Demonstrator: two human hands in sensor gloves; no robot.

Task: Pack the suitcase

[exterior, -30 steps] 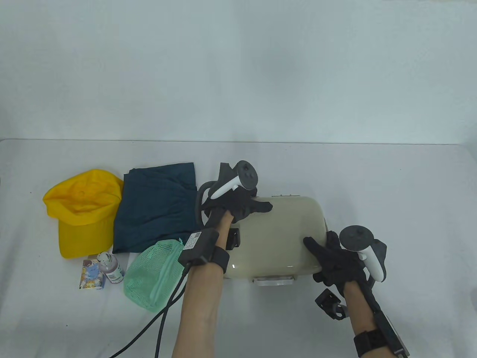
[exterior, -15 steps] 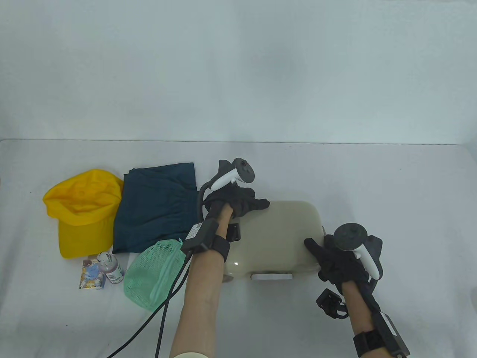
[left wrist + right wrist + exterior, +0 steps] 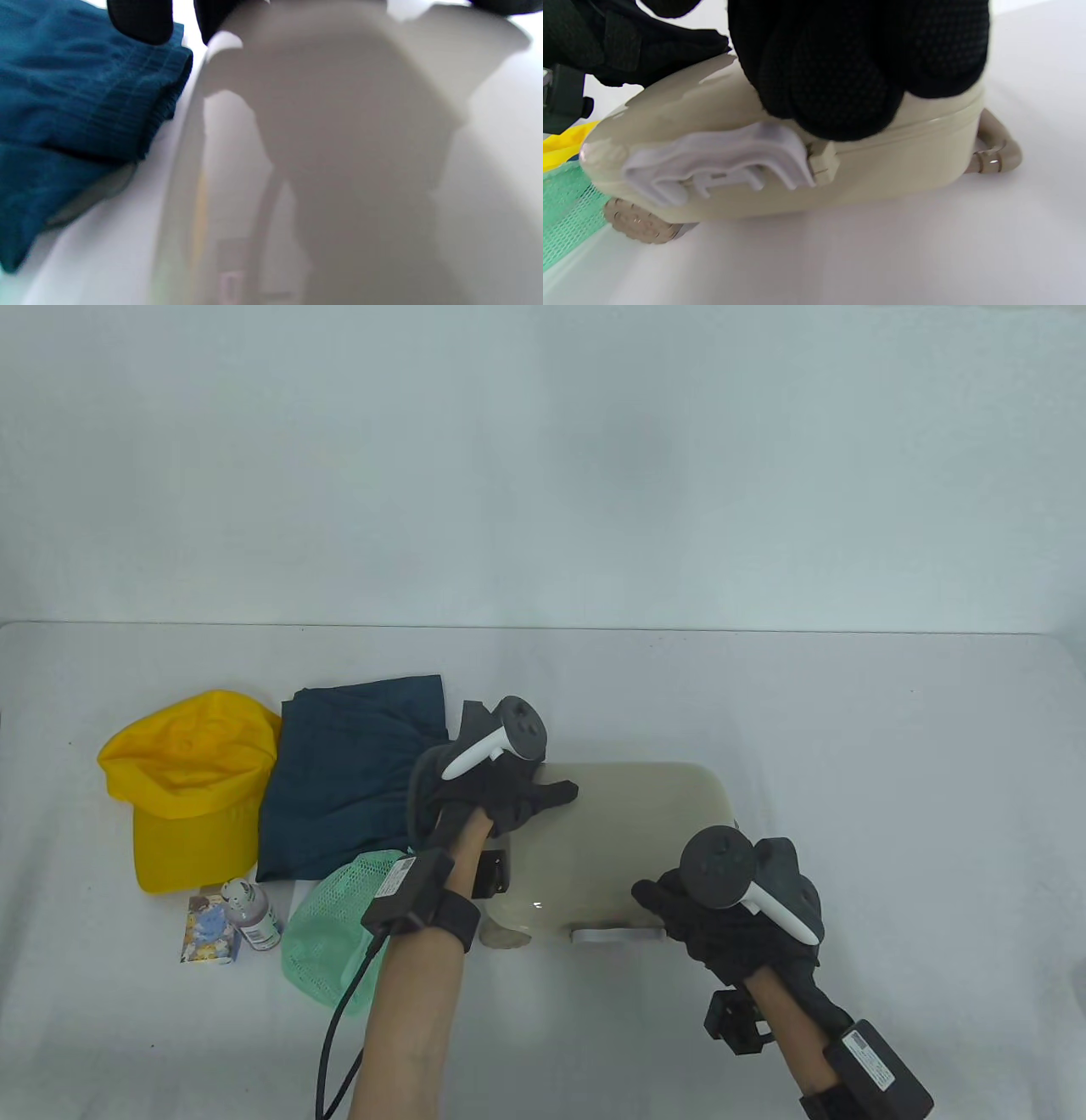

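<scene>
- suitcase: small beige hard-shell, rounded corners, glossy lid. Lies flat on the white table, lid closed. Seam line runs round the shell in the right wrist view.
- White latch sits on the suitcase's near side; right wrist view shows it as a pale plastic clasp over the seam, with a beige block at its right end.
- Ribbed beige wheel under the suitcase's near-left corner; a second beige fitting at the other end, touching the table.
- left hand: palm down on the suitcase's far-left corner, fingers spread over the lid, resting on it. Not wrapped round anything.
- right hand: on the suitcase's near-right part, fingers curled over the lid edge just above the latch. Whether they press or only touch: cannot tell.
- Left of the suitcase, just beside it: folded dark teal garment, also seen in the left wrist view.
- Green mesh pouch near the suitcase's near-left corner.
- Further left of the suitcase: yellow cap, small bottle, small printed box.
</scene>
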